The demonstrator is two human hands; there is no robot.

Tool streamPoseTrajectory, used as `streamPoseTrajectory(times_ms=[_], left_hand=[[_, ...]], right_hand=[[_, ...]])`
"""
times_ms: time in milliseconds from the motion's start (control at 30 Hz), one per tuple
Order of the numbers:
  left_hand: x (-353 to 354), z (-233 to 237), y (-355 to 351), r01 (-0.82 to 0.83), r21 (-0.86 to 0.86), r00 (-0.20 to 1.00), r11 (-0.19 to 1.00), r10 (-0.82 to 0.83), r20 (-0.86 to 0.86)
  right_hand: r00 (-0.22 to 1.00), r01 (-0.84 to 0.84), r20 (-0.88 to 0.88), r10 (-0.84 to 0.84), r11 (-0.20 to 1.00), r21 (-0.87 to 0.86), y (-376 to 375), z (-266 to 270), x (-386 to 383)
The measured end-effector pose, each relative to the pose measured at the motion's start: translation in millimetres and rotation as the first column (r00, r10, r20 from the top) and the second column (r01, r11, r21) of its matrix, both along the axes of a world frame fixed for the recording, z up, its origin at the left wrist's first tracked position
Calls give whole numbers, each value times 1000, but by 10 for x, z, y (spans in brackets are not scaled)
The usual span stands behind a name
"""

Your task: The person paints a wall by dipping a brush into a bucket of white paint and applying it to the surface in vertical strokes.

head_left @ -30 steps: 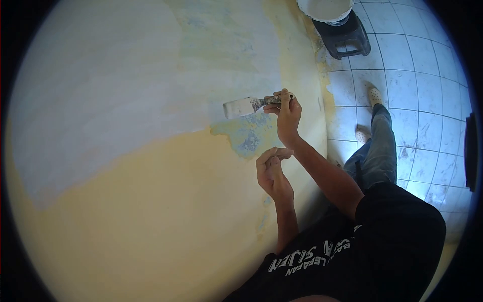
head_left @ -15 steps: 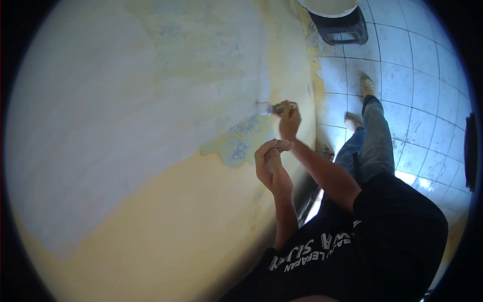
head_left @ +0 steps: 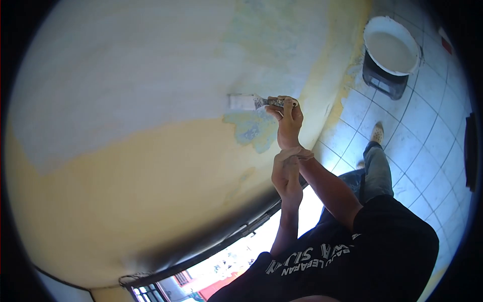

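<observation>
My right hand [head_left: 289, 115] grips the handle of a flat paintbrush [head_left: 241, 102] whose head is white with paint. The brush head lies against the wall [head_left: 166, 171], along the lower border of a whitish painted area [head_left: 151, 95]. Just below the brush shows a patch of bluish, worn wall [head_left: 251, 132]. My left hand [head_left: 288, 173] is raised in front of my right forearm, empty, with its fingers stretched and bent over. Those fingers overlap the right wrist in this view.
A white basin [head_left: 392, 46] of whitish liquid stands on a dark stool [head_left: 385, 83] on the tiled floor [head_left: 410, 126]. My legs [head_left: 377, 166] are on the tiles. A bright opening [head_left: 241, 254] with a dark frame lies below the wall.
My view has turned, bringing the basin and the bright opening further into sight. The brush has moved left along the wall. My left hand now overlaps my right wrist.
</observation>
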State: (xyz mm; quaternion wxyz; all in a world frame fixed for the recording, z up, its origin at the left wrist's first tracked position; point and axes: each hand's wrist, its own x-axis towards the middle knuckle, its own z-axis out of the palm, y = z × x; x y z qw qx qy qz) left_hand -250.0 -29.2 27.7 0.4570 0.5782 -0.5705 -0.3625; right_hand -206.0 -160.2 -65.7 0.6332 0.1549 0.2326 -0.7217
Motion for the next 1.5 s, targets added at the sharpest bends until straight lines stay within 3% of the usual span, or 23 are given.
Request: streamPoseTrajectory(times_ms=[133,300,333,367,500,533,567,633,700,733,767,800,867,933,1033,1067,1100,1200,1233,1267,1300,1333,1500], left_hand=[[82,162,373,-105,-72,994,992,104,-24],[100,295,959,-187,-188,981,964,173,-85],[83,321,1115,-207,-206,976,956,189,-104],[46,352,1304,-213,-211,967,954,175,-186],[40,181,2092,-317,-194,924,928,256,-284],[11,95,2351,-340,-198,917,920,277,-286],[4,7,2613,-358,-195,912,913,297,-284],[-7,-182,3034,-416,-168,876,894,345,-336],[-90,-339,3508,-494,-104,813,863,416,-407],[-130,-375,3703,-527,-71,785,847,453,-422],[-156,-440,3882,-562,-34,758,826,498,-420],[-195,-488,4022,-591,-10,732,806,531,-427],[-280,-616,4189,-638,2,682,770,566,-464],[-338,-587,4147,-611,-81,730,788,521,-443],[-382,-409,3866,-524,-125,798,842,434,-419],[-416,-325,3738,-500,-141,812,855,406,-420],[-469,-250,3602,-485,-162,824,860,387,-415],[-657,-65,3237,-439,-222,855,871,328,-402],[-756,-16,3110,-419,-236,861,877,302,-410],[-869,14,2987,-394,-251,868,884,269,-417],[-994,23,2878,-382,-257,872,888,254,-418],[-1117,20,2778,-371,-261,878,891,244,-412],[-1750,-110,2358,-433,-193,840,880,318,-439]], right_hand=[[984,122,-140,-108,988,95,-27,-807,383],[900,361,-366,-238,877,317,120,-2253,-332],[324,470,-906,274,784,405,149,-3248,-539],[22,543,-814,580,677,497,349,-3140,-1088],[-170,573,-702,691,649,500,1107,-3611,-3524],[-183,623,-734,654,655,428,1446,-3555,-4115],[-337,729,-712,616,649,217,1694,-4029,-4775],[-409,763,-552,726,604,229,2420,-3938,-5852],[-288,815,-472,833,472,335,3131,-3540,-6586],[35,779,-841,539,513,361,3349,-3441,-6900],[410,711,-912,-2,627,318,3566,-3635,-7391],[205,754,-902,381,525,393,3612,-3479,-7432],[-111,890,-340,934,246,384,3810,-3257,-7547],[-220,875,-351,910,343,341,3612,-3607,-7745],[-359,701,-397,844,525,483,3047,-2935,-7088],[-373,710,-496,784,585,392,2802,-2699,-6801],[-414,547,-714,565,781,301,2564,-2558,-6645],[-517,352,-779,354,918,184,2045,-1884,-5984],[-513,270,-821,249,955,121,1820,-1880,-5925],[62,191,-994,86,977,97,1660,-1712,-5848],[624,149,-778,-73,988,26,1580,-1426,-5713],[951,162,-257,-172,985,-61,1529,-1164,-5643],[951,175,-263,-161,984,33,1124,-750,-6005]])
